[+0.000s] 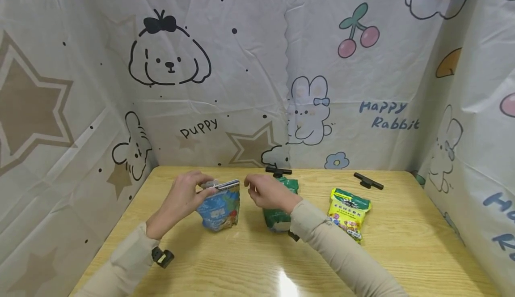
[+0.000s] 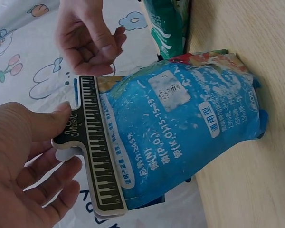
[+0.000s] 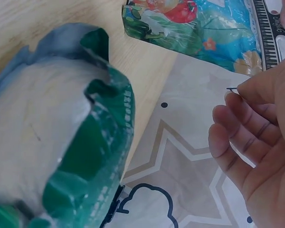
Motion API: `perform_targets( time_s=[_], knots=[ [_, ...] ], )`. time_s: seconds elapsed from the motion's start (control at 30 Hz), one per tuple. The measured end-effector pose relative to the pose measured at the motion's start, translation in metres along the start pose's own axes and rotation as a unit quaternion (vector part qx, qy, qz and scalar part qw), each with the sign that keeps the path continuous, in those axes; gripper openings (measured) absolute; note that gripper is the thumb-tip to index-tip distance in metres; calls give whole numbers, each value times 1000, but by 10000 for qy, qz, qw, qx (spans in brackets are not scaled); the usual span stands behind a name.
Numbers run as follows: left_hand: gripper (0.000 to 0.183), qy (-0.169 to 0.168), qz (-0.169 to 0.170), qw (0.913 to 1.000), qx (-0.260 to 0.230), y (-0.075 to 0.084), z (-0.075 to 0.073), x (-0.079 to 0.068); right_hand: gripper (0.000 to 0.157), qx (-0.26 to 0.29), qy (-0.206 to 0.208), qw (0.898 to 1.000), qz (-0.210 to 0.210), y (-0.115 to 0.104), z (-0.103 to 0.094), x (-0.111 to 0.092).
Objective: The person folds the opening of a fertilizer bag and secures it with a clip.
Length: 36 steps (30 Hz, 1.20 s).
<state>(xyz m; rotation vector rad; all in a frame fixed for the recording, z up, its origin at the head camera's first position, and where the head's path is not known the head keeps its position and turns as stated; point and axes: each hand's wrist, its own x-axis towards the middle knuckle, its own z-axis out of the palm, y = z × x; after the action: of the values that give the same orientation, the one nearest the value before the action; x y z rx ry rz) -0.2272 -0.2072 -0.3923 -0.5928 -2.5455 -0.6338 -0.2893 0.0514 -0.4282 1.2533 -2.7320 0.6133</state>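
Observation:
A blue plant-fertilizer bag (image 1: 219,211) stands on the table, its printed side showing in the left wrist view. Across its top edge lies a bag clip (image 2: 102,166) with a piano-key pattern. My left hand (image 1: 183,198) pinches the clip's handles, thumb on the dark one marked "Music". Close to the far end of the clip is my right hand (image 1: 268,192), its fingers loosely bent. No bag or clip is in the right hand's fingers (image 3: 232,118). Behind the right wrist a green bag (image 1: 277,220) is partly hidden.
A yellow and green bag (image 1: 349,214) lies on the right of the wooden table (image 1: 225,265). One black clip (image 1: 278,171) is at the top of the green bag, and another black clip (image 1: 368,181) lies at the back right. Printed curtains (image 1: 249,64) enclose the table.

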Motion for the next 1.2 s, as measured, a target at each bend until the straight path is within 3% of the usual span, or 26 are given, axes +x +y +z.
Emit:
perform_targets(
  time_s=[0.43, 0.67, 0.8, 0.93, 1.07, 1.2],
  knots=[
    [46, 55, -444, 9989, -136, -7, 1, -19, 38, 159, 508, 9984, -171, -5, 2, 2],
    [49, 222, -997, 9918, -762, -19, 5, -41, 47, 640, 282, 9976, 18, -12, 8, -3],
    [51, 131, -1682, 9754, -1420, -26, 12, -55, 54, 1006, -1, 9943, 342, -16, 16, -6],
    [48, -49, -2258, 9504, -2140, -30, 22, -66, 60, 1452, -366, 9864, 680, -20, 27, -9],
    [39, 76, -2545, 9234, -2872, -31, 31, -73, 61, 2041, -702, 9726, 869, -23, 41, -11],
    [34, 317, -2699, 9024, -3345, -30, 40, -75, 58, 2477, -806, 9597, 1054, -24, 55, -11]
  ],
)
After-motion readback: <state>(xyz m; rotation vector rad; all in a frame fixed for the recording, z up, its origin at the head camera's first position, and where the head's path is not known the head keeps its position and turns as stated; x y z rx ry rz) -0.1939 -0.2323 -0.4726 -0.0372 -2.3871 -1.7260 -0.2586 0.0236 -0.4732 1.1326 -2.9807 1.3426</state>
